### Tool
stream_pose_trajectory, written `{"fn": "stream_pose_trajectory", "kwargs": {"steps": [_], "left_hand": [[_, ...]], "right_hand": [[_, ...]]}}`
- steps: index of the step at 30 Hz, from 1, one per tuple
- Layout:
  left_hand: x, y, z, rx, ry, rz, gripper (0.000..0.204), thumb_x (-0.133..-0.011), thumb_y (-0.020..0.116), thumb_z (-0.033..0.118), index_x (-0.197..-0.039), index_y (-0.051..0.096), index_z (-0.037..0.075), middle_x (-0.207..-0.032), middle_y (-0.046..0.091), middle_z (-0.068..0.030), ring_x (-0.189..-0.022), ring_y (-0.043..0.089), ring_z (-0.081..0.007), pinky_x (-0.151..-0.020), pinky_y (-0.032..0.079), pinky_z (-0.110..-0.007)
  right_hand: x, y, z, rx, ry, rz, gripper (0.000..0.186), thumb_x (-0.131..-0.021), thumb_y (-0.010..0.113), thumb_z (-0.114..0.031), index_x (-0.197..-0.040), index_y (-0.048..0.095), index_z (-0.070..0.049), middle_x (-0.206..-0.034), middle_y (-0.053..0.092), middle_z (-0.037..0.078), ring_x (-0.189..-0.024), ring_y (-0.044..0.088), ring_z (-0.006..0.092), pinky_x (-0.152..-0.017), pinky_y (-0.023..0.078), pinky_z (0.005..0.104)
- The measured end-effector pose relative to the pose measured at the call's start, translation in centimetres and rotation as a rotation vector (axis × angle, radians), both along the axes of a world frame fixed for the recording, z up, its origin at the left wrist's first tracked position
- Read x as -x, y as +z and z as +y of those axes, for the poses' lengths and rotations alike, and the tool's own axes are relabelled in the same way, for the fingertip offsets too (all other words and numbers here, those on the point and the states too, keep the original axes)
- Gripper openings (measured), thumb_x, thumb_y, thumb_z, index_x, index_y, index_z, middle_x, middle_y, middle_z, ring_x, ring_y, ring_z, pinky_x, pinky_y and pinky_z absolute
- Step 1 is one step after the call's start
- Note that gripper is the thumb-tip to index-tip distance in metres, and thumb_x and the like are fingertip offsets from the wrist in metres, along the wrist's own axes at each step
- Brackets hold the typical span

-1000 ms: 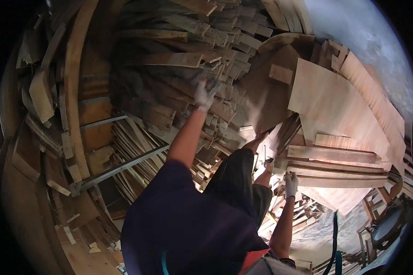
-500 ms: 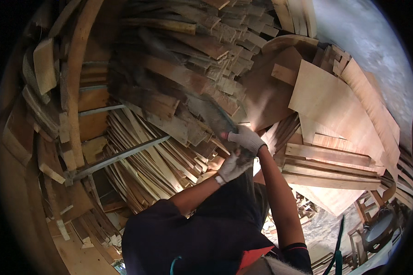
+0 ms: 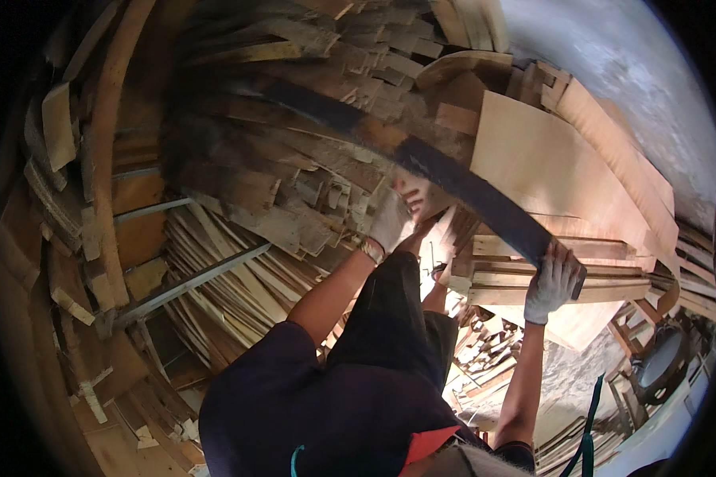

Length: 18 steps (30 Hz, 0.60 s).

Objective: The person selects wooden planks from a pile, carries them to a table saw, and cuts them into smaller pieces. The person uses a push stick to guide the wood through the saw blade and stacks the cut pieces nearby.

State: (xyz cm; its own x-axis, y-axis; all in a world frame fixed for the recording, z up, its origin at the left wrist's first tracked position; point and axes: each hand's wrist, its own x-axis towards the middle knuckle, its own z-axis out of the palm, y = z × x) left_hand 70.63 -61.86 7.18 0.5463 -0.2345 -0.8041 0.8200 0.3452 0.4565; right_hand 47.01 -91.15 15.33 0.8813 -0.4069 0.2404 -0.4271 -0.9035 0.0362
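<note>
A long dark plank (image 3: pixel 473 191) with a brown worn patch runs slantwise from the upper left, over the wood pile, down to my right hand (image 3: pixel 553 285). That hand, in a pale work glove that leaves the fingertips bare, is closed round the plank's near end, its fingers lying over the top face. Just below the plank's middle is my left hand (image 3: pixel 394 213), gloved the same way. Its fingers are apart and loosely bent, somewhat blurred, and it appears not to grip the plank. The plank's far end is blurred among the stacked boards.
Stacked rough boards (image 3: pixel 374 63) fill the far side. Thin strips (image 3: pixel 223 278) lie by a metal bar (image 3: pixel 191 286) at left. A plywood sheet (image 3: pixel 533 159) and several battens (image 3: pixel 565 294) stand at right, with scrap wood (image 3: pixel 485 350) on the floor near my legs.
My hands were close together at the middle; now they are wide apart. The right hand has moved right with the plank's end, and the plank has swung across in front of me.
</note>
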Motion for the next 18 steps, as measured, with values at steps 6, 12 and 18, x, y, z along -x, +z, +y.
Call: {"fn": "stream_pose_trajectory", "kwargs": {"steps": [6, 12, 18], "left_hand": [[-1.7, -0.5, -2.8, 0.085, 0.162, -0.032, 0.051, -0.107, 0.046, 0.049, -0.134, 0.055, 0.007, -0.134, 0.059, -0.0106, -0.121, 0.058, -0.0269, -0.106, 0.049, -0.043], [8.2, -1.0, -3.2, 0.31, -0.059, 0.242, 0.047, -0.105, 0.052, 0.045, -0.134, 0.055, 0.007, -0.127, 0.064, -0.0082, -0.119, 0.06, -0.024, -0.104, 0.051, -0.04], [16.2, -1.4, -5.9, 0.108, -0.364, 0.247, 0.044, -0.106, 0.056, 0.035, -0.138, 0.052, 0.006, -0.129, 0.062, -0.0084, -0.119, 0.06, -0.0207, -0.105, 0.05, -0.039]], "right_hand": [[11.4, -0.7, 1.8, -0.081, -0.101, 0.01, 0.041, -0.097, 0.056, -0.021, -0.136, 0.062, -0.008, -0.149, 0.054, 0.016, -0.141, 0.047, 0.0388, -0.118, 0.033, 0.0563], [20.9, -1.3, 6.8, -0.456, -0.682, 0.34, 0.072, -0.075, 0.082, -0.042, -0.13, 0.055, -0.003, -0.149, 0.046, 0.024, -0.146, 0.033, 0.0401, -0.119, 0.032, 0.0529], [29.6, -3.4, 11.6, -0.729, -1.001, 0.273, 0.077, -0.067, 0.088, -0.037, -0.127, 0.054, -0.004, -0.128, 0.059, 0.02, -0.123, 0.055, 0.0396, -0.104, 0.045, 0.0502]]}}
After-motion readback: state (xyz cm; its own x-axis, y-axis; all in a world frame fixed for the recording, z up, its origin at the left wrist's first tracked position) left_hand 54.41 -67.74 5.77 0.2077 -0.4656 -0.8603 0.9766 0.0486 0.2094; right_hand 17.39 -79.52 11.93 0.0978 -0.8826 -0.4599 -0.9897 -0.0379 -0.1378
